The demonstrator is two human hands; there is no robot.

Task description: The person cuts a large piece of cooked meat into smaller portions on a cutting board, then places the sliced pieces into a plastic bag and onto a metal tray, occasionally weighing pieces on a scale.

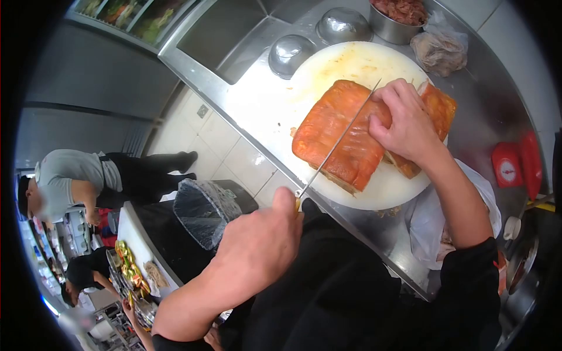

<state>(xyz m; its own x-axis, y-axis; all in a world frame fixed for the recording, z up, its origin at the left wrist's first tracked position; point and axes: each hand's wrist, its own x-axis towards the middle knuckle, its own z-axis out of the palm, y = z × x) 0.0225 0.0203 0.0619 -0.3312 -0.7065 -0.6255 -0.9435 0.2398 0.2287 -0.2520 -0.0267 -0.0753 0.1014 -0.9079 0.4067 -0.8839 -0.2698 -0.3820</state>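
A long thin-bladed knife (338, 142) lies slantwise across the top of a thick, orange-brown slab of cooked-looking meat (324, 126). My left hand (257, 243) is closed round its handle, at the near edge of the counter. With thumb and fingers bent, my right hand (404, 120) presses on the slab's right part, close beside the blade. A second piece of the same meat (440, 110) lies to the right, partly behind my right hand and wrist. Both pieces sit on a round white cutting board (363, 55) with yellowish stains.
Two upturned metal bowls (343, 26) and a metal pot of reddish meat (399, 16) stand behind the board, near a tied plastic bag (440, 50). To the right are a red scale (507, 165) and a white bag (430, 216). A lined bin (202, 210) and co-workers (76, 175) are at left.
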